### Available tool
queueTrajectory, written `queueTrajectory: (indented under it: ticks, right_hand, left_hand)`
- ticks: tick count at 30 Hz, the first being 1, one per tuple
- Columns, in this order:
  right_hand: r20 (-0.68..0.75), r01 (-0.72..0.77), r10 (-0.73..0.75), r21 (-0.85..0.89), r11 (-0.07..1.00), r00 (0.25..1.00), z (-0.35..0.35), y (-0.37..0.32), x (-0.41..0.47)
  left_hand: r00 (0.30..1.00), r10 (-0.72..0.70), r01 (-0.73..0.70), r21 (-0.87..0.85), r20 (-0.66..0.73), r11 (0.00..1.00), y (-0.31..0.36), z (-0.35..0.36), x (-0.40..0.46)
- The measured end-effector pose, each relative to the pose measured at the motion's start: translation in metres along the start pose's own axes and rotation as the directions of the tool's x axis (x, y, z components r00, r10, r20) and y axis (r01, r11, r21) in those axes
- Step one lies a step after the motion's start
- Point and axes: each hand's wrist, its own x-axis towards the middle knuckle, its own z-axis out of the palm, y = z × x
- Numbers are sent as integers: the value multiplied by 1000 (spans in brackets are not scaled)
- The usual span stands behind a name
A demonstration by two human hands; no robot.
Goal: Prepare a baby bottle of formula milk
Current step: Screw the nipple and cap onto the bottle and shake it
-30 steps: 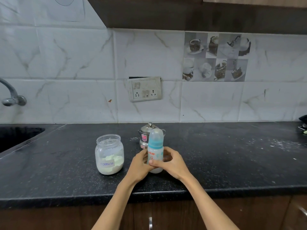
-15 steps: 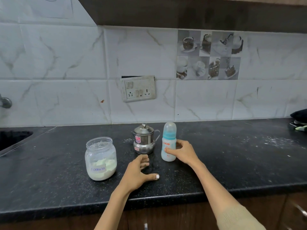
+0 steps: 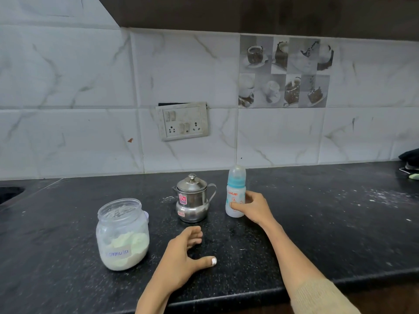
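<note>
A baby bottle point(image 3: 235, 191) with a blue collar and clear cap stands upright on the black counter point(image 3: 317, 223). My right hand point(image 3: 254, 206) grips its lower body, thumb in front and fingers behind. My left hand point(image 3: 183, 254) rests on the counter nearer me, fingers relaxed and thumb spread, holding nothing. A clear jar point(image 3: 122, 234) labelled "formula", without a lid and about a third full of pale powder, stands to the left. A small steel lidded pot point(image 3: 192, 199) with a handle stands just left of the bottle.
A sink edge point(image 3: 9, 193) shows at the far left. Dark objects point(image 3: 410, 164) lie at the far right by the wall. White powder specks are scattered on the counter's right part. A switch socket plate point(image 3: 183, 121) is on the tiled wall.
The bottle went from near me, held in both hands, to farther back beside the steel pot. My left hand let go and settled on the counter. The view shifted left.
</note>
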Motion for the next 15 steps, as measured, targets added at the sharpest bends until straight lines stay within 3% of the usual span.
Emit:
queueTrajectory:
  ticks: [5,11,15]
  right_hand:
    - [-39,29,-31,-36,999,999,0,2,-5]
    - [-221,69,-58,45,997,974,2,-5,-42]
    - [-142,129,-114,96,987,983,20,-13,-80]
  left_hand:
    - [1000,1,-1,3,7,1000,0,1,1]
    - [1000,12,-12,62,11,998,14,-2,-4]
    - [996,64,-59,81,-61,995,28,-4,-12]
